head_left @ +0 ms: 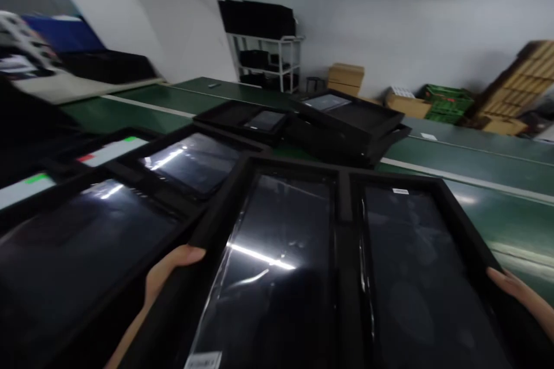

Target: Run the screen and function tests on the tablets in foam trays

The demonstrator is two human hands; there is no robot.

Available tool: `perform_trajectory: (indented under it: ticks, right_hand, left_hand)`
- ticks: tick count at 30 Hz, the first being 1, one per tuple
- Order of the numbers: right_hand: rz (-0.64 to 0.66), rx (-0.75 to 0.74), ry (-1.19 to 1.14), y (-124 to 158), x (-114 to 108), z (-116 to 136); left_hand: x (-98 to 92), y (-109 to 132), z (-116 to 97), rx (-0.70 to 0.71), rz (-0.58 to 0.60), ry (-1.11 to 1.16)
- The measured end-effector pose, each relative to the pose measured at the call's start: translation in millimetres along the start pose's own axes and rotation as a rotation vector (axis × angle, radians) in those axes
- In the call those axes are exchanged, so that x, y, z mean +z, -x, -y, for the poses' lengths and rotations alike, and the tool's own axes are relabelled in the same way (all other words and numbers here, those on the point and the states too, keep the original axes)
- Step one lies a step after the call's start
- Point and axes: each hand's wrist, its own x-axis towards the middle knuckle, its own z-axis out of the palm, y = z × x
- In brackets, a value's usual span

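Note:
A black foam tray [345,207] fills the front of the view, tilted toward me. Two dark glossy screen panels lie in its two compartments: the left panel [277,294] under shiny clear film, the right panel [415,277] with a small white label near its top. My left hand [171,265] grips the tray's left side, thumb over the rim and fingers hidden underneath. On the opposite side my right hand [517,294] holds the rim the same way, partly cut off by the frame edge.
More black trays with screen panels [194,161] lie at left, close to my left hand. Stacked trays [359,118] stand crookedly ahead on the green table [467,155]. Behind are a white shelf rack [281,60], cardboard boxes [346,76] and a green crate [445,102].

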Motion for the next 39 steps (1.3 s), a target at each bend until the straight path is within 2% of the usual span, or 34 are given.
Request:
perform_trajectory:
  ticks: [1,3,5,6,8,10,12,16,17,19,22,27,30,33,39]
  right_hand:
    - [0.011,0.111,-0.026,8.5,-6.3,-0.1]
    - [0.034,0.301,-0.110,17.3,-4.2,3.5]
    - [0.025,0.351,-0.185,13.6,10.7,5.1]
    - [0.013,0.312,-0.196,8.2,19.4,3.1]
    - [-0.064,0.078,-0.088,-5.0,34.1,-7.1]
    - [-0.164,-0.223,0.159,-16.1,43.1,-23.0]
    - [-0.215,-0.407,0.398,-21.9,49.2,-38.7]
    - [-0.162,-0.440,0.631,-20.8,67.4,-52.1]
    - [-0.163,-0.440,0.652,-19.6,73.1,-51.3]
    - [-0.190,-0.446,0.654,-17.8,82.8,-46.8]
    - [-0.203,-0.459,0.595,-16.8,87.7,-38.5]
    - [-0.082,-0.481,0.510,-13.3,83.3,-30.5]
    - [-0.077,-0.477,0.517,-14.3,83.9,-30.4]
    - [-0.079,-0.474,0.549,-29.2,87.4,-33.7]
    - [-0.077,-0.455,0.603,-81.4,101.7,-36.5]
  left_hand:
    - [15.9,-9.5,-3.6,-0.034,0.064,0.011]
    - [44.0,-29.0,-9.2,-0.017,0.173,0.015]
    - [64.2,-48.1,-13.2,0.034,0.287,-0.014]
    - [71.3,-56.7,-14.9,0.081,0.324,-0.055]
    - [82.1,-69.4,-18.2,0.261,0.297,-0.215]
    - [94.6,-74.0,-20.1,0.515,0.219,-0.430]
    - [116.1,-70.1,-18.1,0.704,0.267,-0.631]
    - [186.7,-49.1,-1.6,0.810,0.655,-0.920]
    - [204.3,-45.1,3.4,0.855,0.687,-0.983]
    - [230.3,-42.0,12.0,0.908,0.678,-1.052]
    - [240.1,-50.0,19.6,0.945,0.629,-1.094]
    - [222.3,-70.4,22.2,0.986,0.542,-1.113]
    - [221.9,-73.6,19.2,0.995,0.548,-1.137]
    - [234.6,-73.5,8.0,1.041,0.530,-1.156]
    - [276.1,-79.5,-22.4,1.046,0.350,-1.211]
